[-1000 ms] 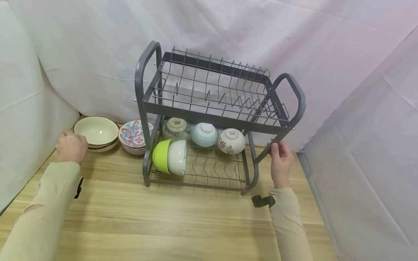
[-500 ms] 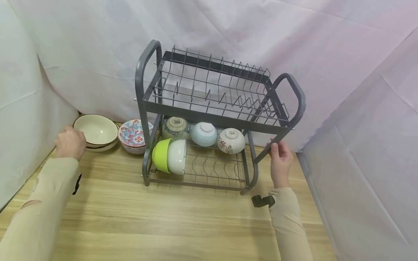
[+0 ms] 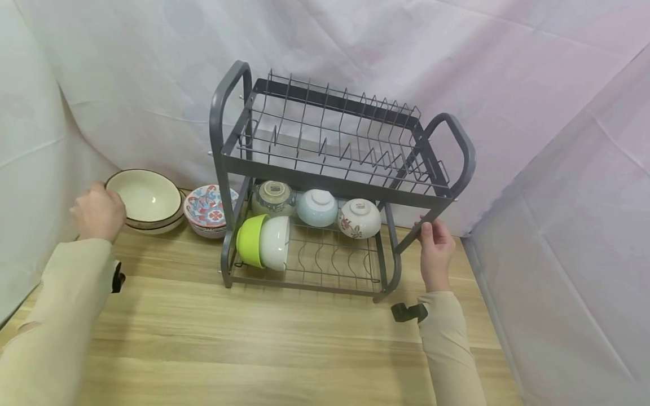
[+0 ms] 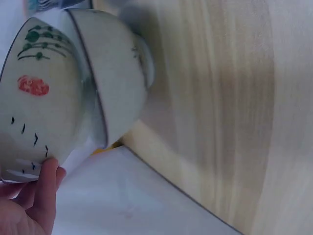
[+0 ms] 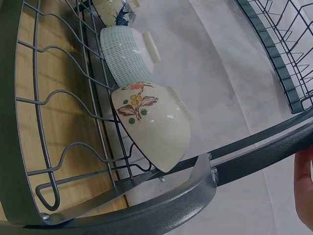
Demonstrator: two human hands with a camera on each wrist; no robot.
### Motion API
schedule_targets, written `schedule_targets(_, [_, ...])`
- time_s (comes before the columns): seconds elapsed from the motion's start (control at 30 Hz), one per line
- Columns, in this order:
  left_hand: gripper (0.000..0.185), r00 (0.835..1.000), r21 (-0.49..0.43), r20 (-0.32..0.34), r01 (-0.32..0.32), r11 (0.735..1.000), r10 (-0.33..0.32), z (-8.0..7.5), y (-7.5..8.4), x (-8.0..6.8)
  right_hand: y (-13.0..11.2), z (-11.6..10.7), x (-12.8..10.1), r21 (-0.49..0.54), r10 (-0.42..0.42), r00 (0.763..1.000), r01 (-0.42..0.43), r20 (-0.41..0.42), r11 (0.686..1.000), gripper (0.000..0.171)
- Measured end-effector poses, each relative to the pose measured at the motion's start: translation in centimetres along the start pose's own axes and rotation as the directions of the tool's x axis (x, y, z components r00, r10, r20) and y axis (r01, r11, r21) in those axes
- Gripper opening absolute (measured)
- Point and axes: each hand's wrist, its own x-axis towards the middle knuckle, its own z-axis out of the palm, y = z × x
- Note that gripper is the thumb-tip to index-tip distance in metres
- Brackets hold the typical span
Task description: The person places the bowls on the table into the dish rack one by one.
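Note:
My left hand [image 3: 99, 211] pinches the rim of a cream bowl [image 3: 142, 194] with a dark edge, at the left of the head view. In the left wrist view this bowl is tilted and lifted off another bowl [image 4: 115, 73] standing on the table; red and green marks decorate its outside. My right hand [image 3: 437, 254] holds the right leg of a dark grey two-tier dish rack [image 3: 330, 181], thumb in front and fingers partly hidden behind. Only a bit of that hand shows at the right wrist view's edge.
Patterned red-and-blue bowls [image 3: 205, 207] are stacked left of the rack. On its lower tier, a green bowl [image 3: 250, 242] and a white bowl [image 3: 275, 243] stand on edge before upturned bowls: one brownish [image 3: 274, 200], one pale blue [image 3: 317, 210], one flowered [image 3: 359, 220]. Cloth walls [image 3: 355, 34] surround the table.
My left hand has moved slightly left and up, raising the top cream bowl off the bowls under it. The right hand keeps its hold on the rack.

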Motion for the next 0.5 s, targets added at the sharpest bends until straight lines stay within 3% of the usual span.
schedule_targets(0.13, [0.049, 0.999, -0.038, 0.019, -0.037, 0.999, 0.038, -0.9, 0.1, -0.8, 0.0, -0.1, 0.1, -0.024, 0.007, 1.000, -0.007, -0.003, 1.000, 0.011])
schedule_targets(0.5, [0.042, 0.981, -0.138, -0.047, -0.191, 0.972, 0.186, -2.5, 0.9, -4.3, -0.1, 0.0, 0.0, -0.016, 0.015, 1.000, -0.015, -0.002, 1.000, 0.011])
